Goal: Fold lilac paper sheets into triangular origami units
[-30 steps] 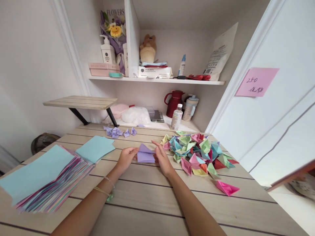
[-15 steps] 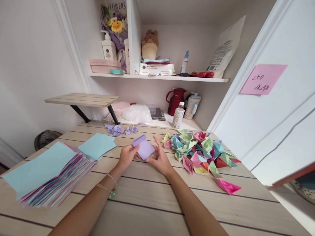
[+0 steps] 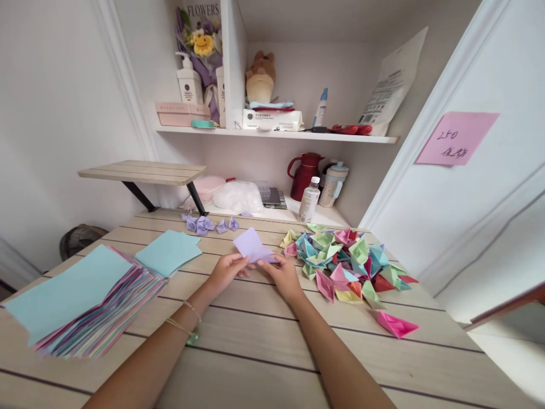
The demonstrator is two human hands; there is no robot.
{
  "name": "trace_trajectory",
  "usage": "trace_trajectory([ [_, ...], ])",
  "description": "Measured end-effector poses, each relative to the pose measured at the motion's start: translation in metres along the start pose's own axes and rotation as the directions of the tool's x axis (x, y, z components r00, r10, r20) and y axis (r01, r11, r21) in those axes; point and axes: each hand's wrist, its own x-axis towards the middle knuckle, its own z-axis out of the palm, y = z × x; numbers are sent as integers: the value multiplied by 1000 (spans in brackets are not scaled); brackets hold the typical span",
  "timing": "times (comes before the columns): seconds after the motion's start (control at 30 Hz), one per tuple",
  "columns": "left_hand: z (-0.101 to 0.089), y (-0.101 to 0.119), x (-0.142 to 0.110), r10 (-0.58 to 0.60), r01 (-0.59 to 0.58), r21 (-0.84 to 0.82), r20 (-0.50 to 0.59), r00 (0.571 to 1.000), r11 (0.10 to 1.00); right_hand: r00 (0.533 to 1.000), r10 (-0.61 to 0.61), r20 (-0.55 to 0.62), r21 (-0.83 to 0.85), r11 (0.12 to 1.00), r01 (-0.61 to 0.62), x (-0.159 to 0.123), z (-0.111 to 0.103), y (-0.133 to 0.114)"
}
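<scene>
A partly folded piece of purple paper (image 3: 250,243) is held above the table, its lower edge between both hands. My left hand (image 3: 229,270) pinches its lower left part between thumb and fingers. On the right side, my right hand (image 3: 283,274) grips the lower edge, thumb on the near face. Several small purple folded pieces (image 3: 201,225) lie behind, near the black bracket leg. To the right spreads a pile of colourful paper boats (image 3: 336,255), with one bright pink boat (image 3: 397,325) apart in front of it.
At left lies a fanned stack of coloured paper (image 3: 102,307), with light blue sheets (image 3: 168,253) beside it. A small raised wooden shelf (image 3: 142,171) stands at the back left. Behind the table are a plastic bottle (image 3: 309,200) and a red jug (image 3: 305,175).
The purple paper has been turned, so its raised flap has moved from the upper left to the lower right. My right hand's raised index finger has come down onto the paper.
</scene>
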Motion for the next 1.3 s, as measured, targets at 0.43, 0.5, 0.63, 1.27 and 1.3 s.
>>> trace_trajectory([
  [0.43,7,-6,-2,65,-64,28,-35,997,998,993,113,22,119,986,-115,-1,1,0],
  [0.5,9,-6,-3,79,-77,40,-52,995,996,995,102,-18,140,985,-99,0,1,3],
  [0.63,16,-5,-5,91,-90,18,-52,995,996,980,169,-102,259,956,-138,2,0,6],
  [1.27,19,-1,-5,-44,26,-188,-91,995,982,949,313,-46,386,881,-272,5,0,5],
  [1.3,20,1,-6,-60,38,-196,-106,993,980,951,307,-33,390,880,-271,5,0,5],
])
